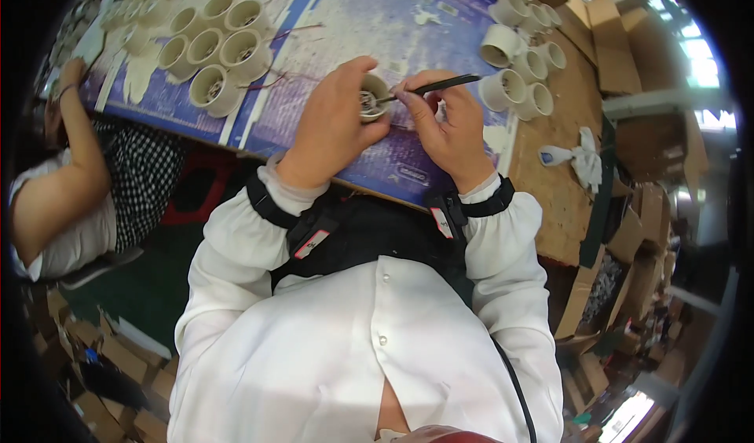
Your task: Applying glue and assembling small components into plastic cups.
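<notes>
My left hand (334, 121) is closed around the side of a small off-white cup (375, 84) at the table's near edge. Inside the cup lie small greyish bits, too small to name. Between its thumb and fingers, my right hand (454, 129) pinches a slim black tool (452, 83), its thin tip reaching over the cup's mouth. I cannot tell whether the tool is tweezers or a single rod.
Left of my hands, several filled cups (212, 89) stand in a cluster, thin reddish wires poking out. More cups (503, 89) stand right, beside a crumpled white cloth (585, 159). A co-worker's arm (82, 137) reaches the table at left. Cardboard boxes (620, 254) flank it.
</notes>
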Tool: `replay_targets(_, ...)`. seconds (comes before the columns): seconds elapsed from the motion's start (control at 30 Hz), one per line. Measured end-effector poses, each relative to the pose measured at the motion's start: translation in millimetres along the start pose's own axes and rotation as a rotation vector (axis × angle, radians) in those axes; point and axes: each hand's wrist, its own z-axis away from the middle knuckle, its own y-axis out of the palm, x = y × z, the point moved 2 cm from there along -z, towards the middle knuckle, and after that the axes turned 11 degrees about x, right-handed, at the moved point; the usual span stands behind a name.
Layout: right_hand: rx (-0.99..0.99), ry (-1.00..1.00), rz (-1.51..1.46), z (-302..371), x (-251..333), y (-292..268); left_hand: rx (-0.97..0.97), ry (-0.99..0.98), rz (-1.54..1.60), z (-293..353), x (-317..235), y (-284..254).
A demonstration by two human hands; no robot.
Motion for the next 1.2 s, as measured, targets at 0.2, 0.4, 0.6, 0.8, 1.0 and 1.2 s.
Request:
replay_targets(0.2,-0.044,0.033,0.325,12,28,-56,-0.002,-0.105,0.001,1,-1,-6)
replay_targets(0.4,0.199,0.215,0.807,80,-1,-86,-0.019,-0.146,-0.027,-4,-3,-8)
replay_targets(0.6,0.07,0.329,0.671,110,4,-98,-0.032,-0.178,-0.097,-4,-3,-9)
replay_targets(0.8,-0.368,0.978,0.385,152,-1,-132,-0.039,-0.151,-0.107,-3,-7,-7)
replay_targets(1.0,-0.543,0.752,0.418,165,-47,-154,-0.042,-0.142,-0.094,-1,-5,-5)
replay_targets(1.2,-0.222,0.799,0.385,156,-67,-148,-0.058,-0.142,-0.16,-1,-4,-7)
